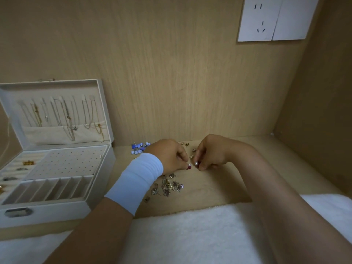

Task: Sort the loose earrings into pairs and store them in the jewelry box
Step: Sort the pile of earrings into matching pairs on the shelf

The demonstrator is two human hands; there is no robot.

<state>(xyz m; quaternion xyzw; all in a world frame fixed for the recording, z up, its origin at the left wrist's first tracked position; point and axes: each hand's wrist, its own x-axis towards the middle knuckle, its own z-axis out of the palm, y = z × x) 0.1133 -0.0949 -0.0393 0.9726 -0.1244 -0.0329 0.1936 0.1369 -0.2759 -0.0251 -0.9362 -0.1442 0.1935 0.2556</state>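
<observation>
An open white jewelry box (102,168) stands at the left, with a perforated earring panel (70,161) and several empty slots in front. My left hand (169,157), a pale blue wristband behind it, pinches a small red earring (189,167) just above the wooden surface. My right hand (211,153) pinches a pearl earring (196,163) right beside it. A heap of loose gold and silver earrings (169,185) lies below the hands. Blue earrings (139,148) sit behind my left hand, and a few small gold ones (185,144) lie near the back wall.
Necklaces hang inside the box lid (57,113). Several gold and silver pieces rest in the box's left ring rolls (19,168). A white fluffy cloth (190,235) covers the near edge. Wooden walls close the back and right; a white socket plate (274,18) is high up.
</observation>
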